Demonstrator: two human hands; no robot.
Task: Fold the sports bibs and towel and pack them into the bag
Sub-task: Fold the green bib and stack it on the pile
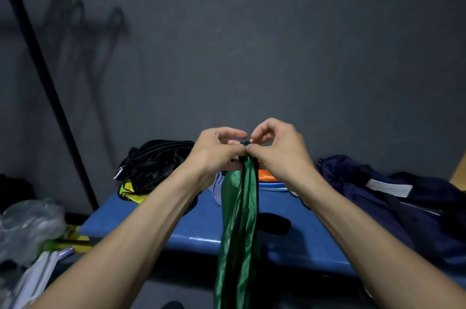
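Green bib (239, 220) hangs long-axis straight down from my hands over counter (141, 223) front edge. L hand (216, 149) & R hand (280, 149) pinch its top together, touching. Bag (393, 197) lies at right end, nearer R.

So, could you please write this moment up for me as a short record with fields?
held item: green bib, hanging down in front of the blue bench
left hand: pinches the bib's top edge
right hand: pinches the same top edge, beside the left
on bench, left: black bag, yellow bib
on bench, right: navy bag
behind hands: orange bib
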